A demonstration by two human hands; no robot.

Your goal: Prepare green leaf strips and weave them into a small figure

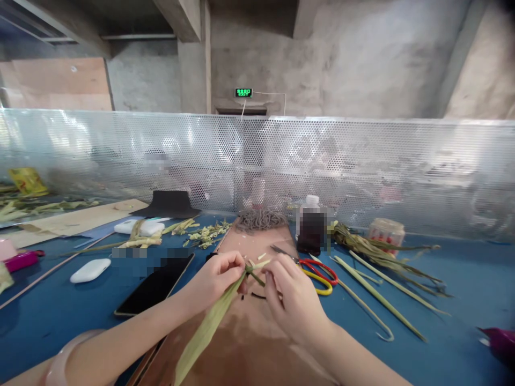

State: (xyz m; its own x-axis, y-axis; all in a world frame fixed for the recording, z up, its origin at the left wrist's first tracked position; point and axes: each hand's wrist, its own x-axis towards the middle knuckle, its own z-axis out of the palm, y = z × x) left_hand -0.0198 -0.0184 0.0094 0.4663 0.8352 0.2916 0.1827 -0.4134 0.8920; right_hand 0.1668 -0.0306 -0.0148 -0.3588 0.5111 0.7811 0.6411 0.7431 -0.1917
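My left hand point(223, 276) pinches a long pale-green leaf strip point(209, 329) near its narrow upper end. The strip's broad tail hangs down toward me over a brown board point(249, 359). Close beside it, my right hand point(292, 292) has its fingers closed on a thin end of the same leaf, where the pieces cross in a small knot-like fold between both hands. Its fingertips are partly hidden. Just behind my right hand lie scissors point(329, 291) with red and yellow handles, blades pointing away to the left.
Left on the blue table are a black phone point(155, 289), a white earbud case point(90, 271) and leaf scraps point(207, 235). Grey cord point(259, 220) lies at the board's far end. Rightward are a dark bottle point(311, 233), leaf stems point(380, 297) and a jar point(386, 235). Perforated metal panels point(362, 161) stand behind.
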